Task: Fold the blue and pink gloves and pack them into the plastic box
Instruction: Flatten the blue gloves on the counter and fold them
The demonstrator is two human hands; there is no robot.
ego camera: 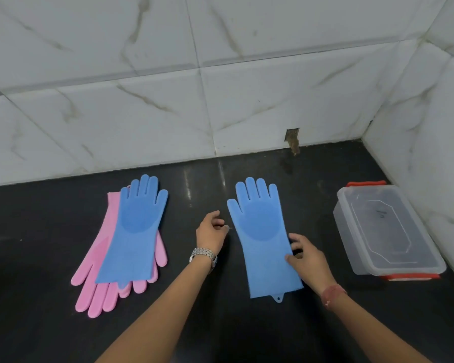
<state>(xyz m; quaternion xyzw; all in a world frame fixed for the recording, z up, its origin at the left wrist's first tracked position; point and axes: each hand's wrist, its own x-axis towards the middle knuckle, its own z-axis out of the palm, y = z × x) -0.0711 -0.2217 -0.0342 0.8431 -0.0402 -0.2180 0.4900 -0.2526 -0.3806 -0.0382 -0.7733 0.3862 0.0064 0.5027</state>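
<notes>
My left hand (212, 230) hovered loosely curled over the counter (50, 224), just left of the near blue glove (262, 239), gripping nothing; couldn't tell if it touched the surface. My right hand (308, 260) rested on that glove's right edge at the cuff section, fingers (295, 246) spread on the rubber, not pinching it. Hands were apart, glove between them.

That glove lay flat and unfolded, fingers toward the wall (142, 113), hang tab at the near end. The second blue glove (134, 231) lay flat to the left, well apart, fingers also toward the wall, on top of the pink gloves (95, 289). Pink ones pointed the opposite way, fingers toward me, stacked and unfolded.

Box (385, 231) sat at right by the side wall, lid on, red clips at both ends, nothing visible inside. Watch (203, 255) on left wrist, red band (332, 294) on right.
</notes>
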